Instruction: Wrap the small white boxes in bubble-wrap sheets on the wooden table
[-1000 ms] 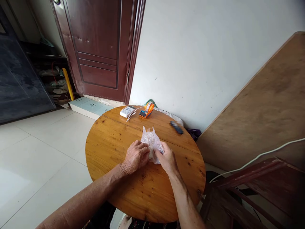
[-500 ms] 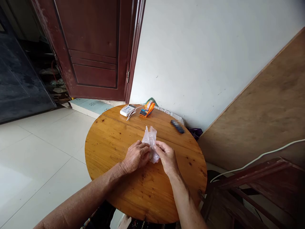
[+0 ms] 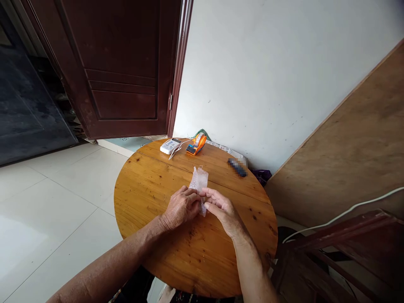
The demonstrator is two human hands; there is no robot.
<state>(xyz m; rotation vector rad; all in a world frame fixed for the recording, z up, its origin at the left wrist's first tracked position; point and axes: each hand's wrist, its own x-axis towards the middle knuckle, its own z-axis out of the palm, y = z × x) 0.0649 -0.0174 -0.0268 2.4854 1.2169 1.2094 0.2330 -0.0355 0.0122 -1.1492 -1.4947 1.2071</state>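
Observation:
A crumpled piece of clear bubble wrap lies near the middle of the round wooden table. My left hand is closed over its left side, fingers curled and pressing it toward the tabletop. At its right edge is my right hand, thumb and fingers apart, the fingertips reaching over the wrap close to my left fingers. Whether those fingertips touch the plastic is hard to make out. Anything wrapped inside is hidden.
Toward the back of the table sit an orange tape dispenser and a white box-shaped device with a cable. A blurred dark object lies at the back right. Behind stand a white wall and a dark red door.
My right hand has released its pinch on the bubble wrap; its thumb and fingers have spread. The wrap's upper right flap lies flatter. My left hand stays in place.

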